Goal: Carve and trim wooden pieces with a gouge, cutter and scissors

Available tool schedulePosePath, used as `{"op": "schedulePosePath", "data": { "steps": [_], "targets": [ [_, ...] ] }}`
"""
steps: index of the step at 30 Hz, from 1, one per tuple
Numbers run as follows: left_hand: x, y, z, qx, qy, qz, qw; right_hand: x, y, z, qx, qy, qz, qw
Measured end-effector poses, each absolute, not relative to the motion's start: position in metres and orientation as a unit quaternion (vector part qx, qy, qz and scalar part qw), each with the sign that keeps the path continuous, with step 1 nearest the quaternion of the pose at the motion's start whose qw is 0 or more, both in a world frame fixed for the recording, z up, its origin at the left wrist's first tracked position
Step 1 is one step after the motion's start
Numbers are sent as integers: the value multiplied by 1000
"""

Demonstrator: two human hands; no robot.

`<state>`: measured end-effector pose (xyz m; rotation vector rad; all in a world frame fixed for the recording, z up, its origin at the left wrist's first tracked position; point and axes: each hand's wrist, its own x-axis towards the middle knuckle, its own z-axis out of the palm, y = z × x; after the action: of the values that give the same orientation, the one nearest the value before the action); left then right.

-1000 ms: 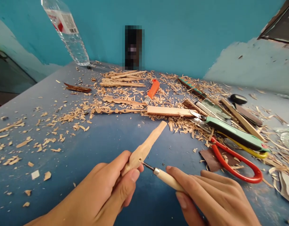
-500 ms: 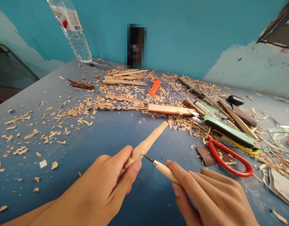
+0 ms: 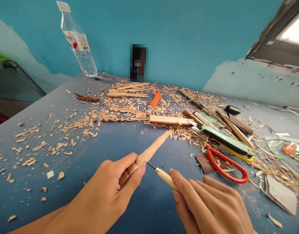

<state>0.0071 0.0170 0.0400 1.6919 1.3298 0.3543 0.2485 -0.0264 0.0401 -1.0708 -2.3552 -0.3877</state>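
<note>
A pale carved wooden stick (image 3: 153,148) slants up and away to the right, its lower end held between the thumb and fingers of my left hand (image 3: 110,188). My right hand (image 3: 205,201) grips the light wooden handle of a thin carving tool (image 3: 165,178). The tool's dark metal tip meets the side of the stick just beyond my left thumb. Beyond the stick lie a flat wooden piece (image 3: 169,120) and a green-handled cutting tool (image 3: 227,139). Red-handled scissors (image 3: 227,172) rest to the right, above my right hand.
Wood shavings (image 3: 88,120) are scattered over the blue table (image 3: 96,146). Several carved sticks (image 3: 128,94) and an orange-handled cutter (image 3: 156,99) lie towards the back. A plastic bottle (image 3: 84,60) stands at the back left. Sandpaper (image 3: 281,195) lies at the right.
The view has tilted up and shifted slightly to the right, so the wall shows more. My hands keep their grips, and the tool tip is still at the stick.
</note>
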Motion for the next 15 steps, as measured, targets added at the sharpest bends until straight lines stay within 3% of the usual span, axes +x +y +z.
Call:
{"op": "schedulePosePath", "data": {
  "steps": [15],
  "targets": [
    [12,19,41,680,527,173,479,248,-30,39,-387,-866,-159,273]
  ]
}}
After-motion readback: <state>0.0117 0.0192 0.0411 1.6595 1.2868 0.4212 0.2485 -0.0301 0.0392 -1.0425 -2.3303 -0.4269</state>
